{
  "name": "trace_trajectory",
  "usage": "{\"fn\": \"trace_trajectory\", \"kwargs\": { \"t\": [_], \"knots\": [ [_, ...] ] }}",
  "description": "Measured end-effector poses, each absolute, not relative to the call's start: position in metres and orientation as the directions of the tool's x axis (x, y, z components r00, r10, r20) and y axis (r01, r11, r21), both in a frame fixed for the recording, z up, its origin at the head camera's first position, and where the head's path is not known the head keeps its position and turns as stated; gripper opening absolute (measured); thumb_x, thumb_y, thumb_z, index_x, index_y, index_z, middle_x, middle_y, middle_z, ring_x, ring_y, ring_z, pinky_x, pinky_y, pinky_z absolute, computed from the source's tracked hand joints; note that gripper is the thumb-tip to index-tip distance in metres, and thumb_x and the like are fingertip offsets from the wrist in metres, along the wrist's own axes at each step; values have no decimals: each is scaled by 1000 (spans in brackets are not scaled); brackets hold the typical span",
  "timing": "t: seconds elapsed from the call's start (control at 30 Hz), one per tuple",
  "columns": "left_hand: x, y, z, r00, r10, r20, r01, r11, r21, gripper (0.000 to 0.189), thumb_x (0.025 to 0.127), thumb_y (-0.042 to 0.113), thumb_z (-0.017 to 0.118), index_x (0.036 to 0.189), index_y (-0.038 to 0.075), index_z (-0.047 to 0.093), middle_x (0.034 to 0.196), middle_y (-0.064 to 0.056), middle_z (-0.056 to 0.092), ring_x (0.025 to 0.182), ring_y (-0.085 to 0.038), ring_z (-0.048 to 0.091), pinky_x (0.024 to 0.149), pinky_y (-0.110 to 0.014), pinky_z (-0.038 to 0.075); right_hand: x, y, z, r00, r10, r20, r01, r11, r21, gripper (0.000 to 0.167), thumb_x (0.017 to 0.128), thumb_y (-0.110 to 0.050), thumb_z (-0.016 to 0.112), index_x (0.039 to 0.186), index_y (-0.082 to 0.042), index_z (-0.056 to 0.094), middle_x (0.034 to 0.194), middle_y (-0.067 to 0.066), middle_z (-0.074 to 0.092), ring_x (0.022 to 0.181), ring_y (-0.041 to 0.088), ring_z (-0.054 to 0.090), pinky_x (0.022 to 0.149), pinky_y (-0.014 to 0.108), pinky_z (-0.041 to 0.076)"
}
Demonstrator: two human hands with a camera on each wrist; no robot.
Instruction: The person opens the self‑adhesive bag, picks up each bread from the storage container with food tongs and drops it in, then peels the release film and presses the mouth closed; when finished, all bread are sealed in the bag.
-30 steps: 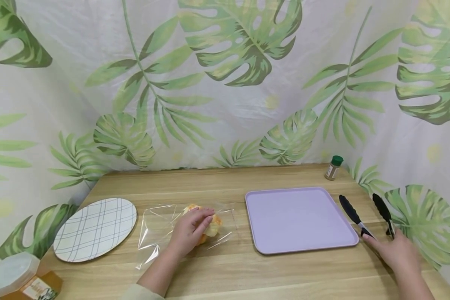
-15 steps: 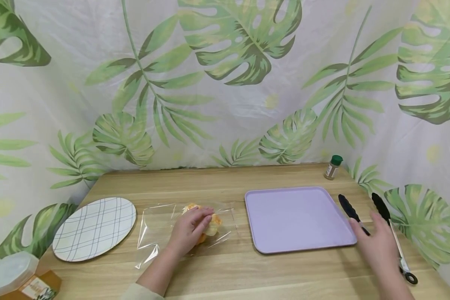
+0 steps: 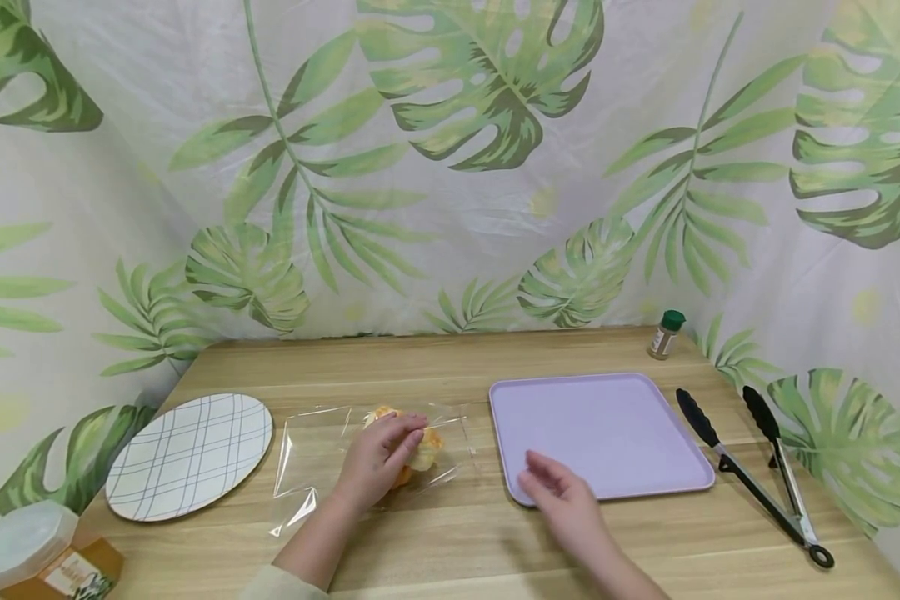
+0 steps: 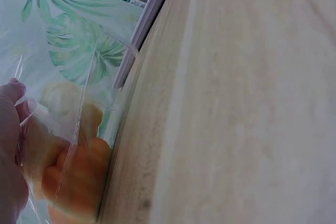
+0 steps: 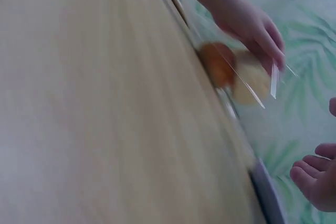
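A clear plastic bag with golden-brown bread inside lies left of centre on the table. My left hand is over the bread, thumb and fingers pinching the film; in the right wrist view a fold of film stands out at that hand's fingertips. Rounded orange-brown bread shows through the film in the left wrist view. Nothing is in my right hand, which hovers at the near left corner of the lilac tray with loosely bent fingers. Black-tipped tongs lie spread right of the tray.
An oval checked plate sits at the left. Nearer, at the front left corner, stands a lidded tub with an orange-brown lower part. A green-capped spice jar is at the back right. A leaf-patterned cloth hangs behind the table.
My right hand has let go of the tongs, leaving them on the table, and has moved left to the tray's near left corner. The left hand stays on the bagged bread.
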State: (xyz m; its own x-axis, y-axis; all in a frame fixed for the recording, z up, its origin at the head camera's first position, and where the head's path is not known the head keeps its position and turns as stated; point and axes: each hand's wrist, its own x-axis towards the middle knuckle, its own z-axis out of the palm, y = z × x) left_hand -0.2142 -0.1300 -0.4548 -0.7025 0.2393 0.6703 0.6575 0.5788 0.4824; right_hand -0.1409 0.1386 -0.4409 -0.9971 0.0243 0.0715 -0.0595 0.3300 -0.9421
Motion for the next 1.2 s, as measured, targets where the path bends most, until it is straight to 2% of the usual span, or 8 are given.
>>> {"fn": "trace_trajectory", "kwargs": {
  "t": [0.1,0.17,0.37,0.67,0.77,0.87,1.0,1.2],
  "knots": [
    [-214,-129,-455,-704,237,670,658,575,487,15,88,5,69,102,10,73,103,-3,76,101,-23,70,103,-46,46,-138,118,-449,-999,-39,3,-12,239,-971,47,94,-24,65,128,8,57,126,24,64,111,30,65,93,27,55],
    [-214,-129,-455,-707,235,667,655,575,491,15,88,6,69,102,10,73,103,-3,76,101,-22,70,104,-45,46,-138,107,-454,-993,-99,-72,57,143,-988,52,96,-26,62,130,12,53,127,27,62,112,31,65,93,28,56],
    [-213,-129,-453,-723,238,649,646,566,512,14,89,8,68,102,8,73,104,-3,76,104,-23,69,106,-43,44,-150,82,-468,-946,-221,-238,270,-131,-954,71,102,-32,51,136,26,30,134,41,49,124,42,56,101,42,53],
    [-212,-129,-453,-722,238,650,648,564,513,14,90,8,68,103,8,73,104,-3,76,104,-22,70,107,-44,43,-162,57,-470,-939,-201,-278,320,-227,-920,77,99,-34,58,136,26,28,136,42,46,126,44,54,103,44,51],
    [-212,-128,-453,-717,237,656,654,555,514,14,89,7,68,103,8,73,104,-3,76,103,-23,70,107,-45,44,-166,51,-472,-946,-168,-279,313,-236,-920,72,98,-33,59,134,24,34,132,40,51,121,41,59,99,42,54],
    [-213,-127,-454,-707,234,667,662,550,509,15,88,6,69,102,8,73,104,-3,76,102,-23,70,105,-48,44,-170,46,-473,-954,-112,-279,298,-242,-923,60,97,-28,61,129,20,43,119,33,62,104,29,69,90,36,59],
    [-213,-127,-454,-701,239,672,668,551,501,15,88,5,69,102,8,73,104,-4,76,102,-24,70,104,-49,45,-175,42,-474,-959,-49,-279,282,-244,-928,44,97,-20,60,120,16,52,101,17,70,86,13,70,80,30,61],
    [-212,-128,-453,-693,255,674,672,566,477,16,88,6,69,103,7,73,104,-5,76,101,-24,70,104,-49,45,-177,38,-475,-967,-20,-256,252,-259,-932,32,97,-13,59,113,14,56,101,14,71,86,11,69,83,31,61]
  ]
}}
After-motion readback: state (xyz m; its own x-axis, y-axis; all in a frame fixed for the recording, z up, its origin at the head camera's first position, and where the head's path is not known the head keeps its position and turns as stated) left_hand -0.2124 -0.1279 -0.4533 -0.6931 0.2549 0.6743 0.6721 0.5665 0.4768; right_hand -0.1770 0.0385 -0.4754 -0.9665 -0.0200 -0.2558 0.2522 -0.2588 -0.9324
